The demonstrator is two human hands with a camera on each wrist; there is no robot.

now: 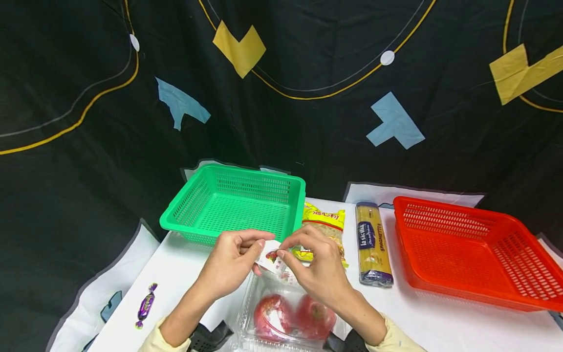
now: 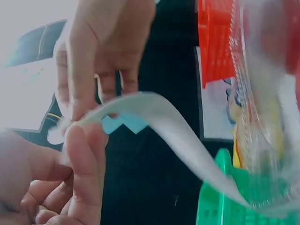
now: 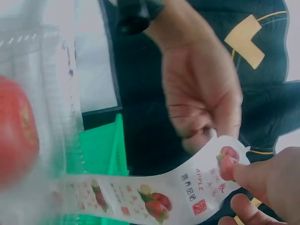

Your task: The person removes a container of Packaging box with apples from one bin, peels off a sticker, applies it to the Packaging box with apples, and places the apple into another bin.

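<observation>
Pinching one end of a paper label strip (image 1: 273,259) between thumb and fingers of the left hand (image 1: 233,261) and the right hand (image 1: 318,269), both hands closing on it just above the clear plastic clamshell (image 1: 264,303). Holding the strip lifted, its far end staying stuck to the clamshell lid, as seen from the right wrist. Reading "APPLE" in red on the label strip (image 3: 154,194), next to apple pictures and a small red stamp; other characters there too small to make out. Showing only the blank underside of the strip (image 2: 178,136) from the left wrist. Sitting inside the clamshell, directly below the hands, two red apples (image 1: 292,318).

Lying just beyond the right hand, partly hidden by its fingers, a yellow noodle packet (image 1: 323,222) with red print that cannot be read. Lying to the right of that, a long spaghetti pack (image 1: 373,244) reading "la sicilia" and "SPAGHETTIS". Standing just behind the left hand, a green basket (image 1: 233,203); standing well to the right of both hands, a red basket (image 1: 475,249). Resting well to the left of the left hand on the white surface (image 1: 184,274), a purple wrapped candy (image 1: 146,304).
</observation>
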